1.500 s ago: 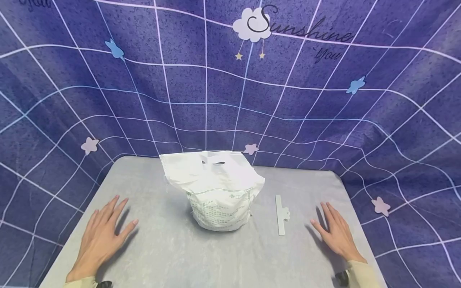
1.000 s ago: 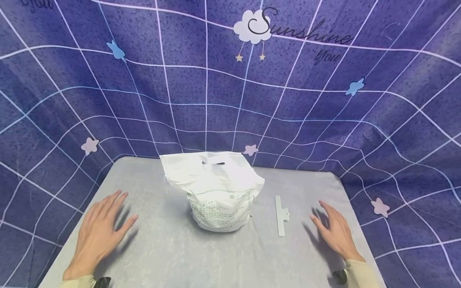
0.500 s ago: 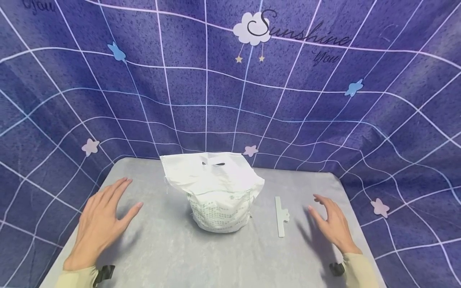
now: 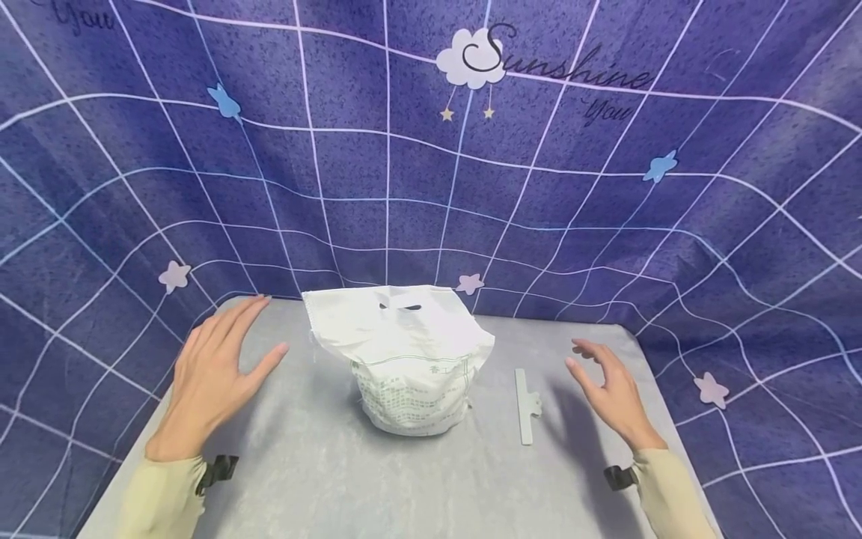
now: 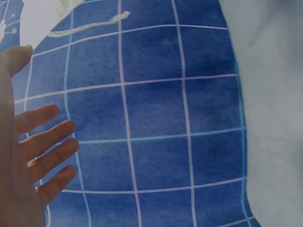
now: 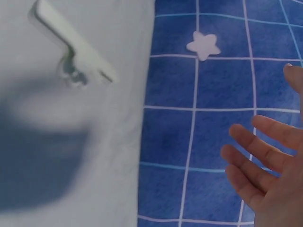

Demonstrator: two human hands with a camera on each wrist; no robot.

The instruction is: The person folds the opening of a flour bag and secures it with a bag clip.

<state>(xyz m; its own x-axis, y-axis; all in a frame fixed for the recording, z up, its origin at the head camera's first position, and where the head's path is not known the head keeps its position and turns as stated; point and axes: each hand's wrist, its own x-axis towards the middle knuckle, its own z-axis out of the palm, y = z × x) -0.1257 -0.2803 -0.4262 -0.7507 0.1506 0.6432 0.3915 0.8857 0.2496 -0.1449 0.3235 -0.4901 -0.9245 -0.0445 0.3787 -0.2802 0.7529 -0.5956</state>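
A white woven bag (image 4: pixel 411 382) with rows of green print stands on the grey table, its flat top flaring wide and pierced by a handle slot. To its left, my left hand (image 4: pixel 214 370) hovers with fingers extended and thumb spread, holding nothing. In the left wrist view a corner of the bag (image 5: pixel 40 23) shows beyond the thumb, with a frayed cord trailing from it. A pale green sealing clip (image 4: pixel 525 408) lies to the right of the bag. Beyond the clip hangs my right hand (image 4: pixel 616 393), fingers loosely bent around nothing; the clip (image 6: pixel 78 45) appears in the right wrist view too.
The grey cloth-covered table (image 4: pixel 417 494) reaches back to a blue-purple gridded curtain (image 4: pixel 350 172), which also encloses both sides. Stars and a cloud are printed on the curtain. Dark straps circle both wrists over cream sleeves.
Both hands have lifted from near the table and moved forward and inward, the left one farther. Bag and clip stay where they were.
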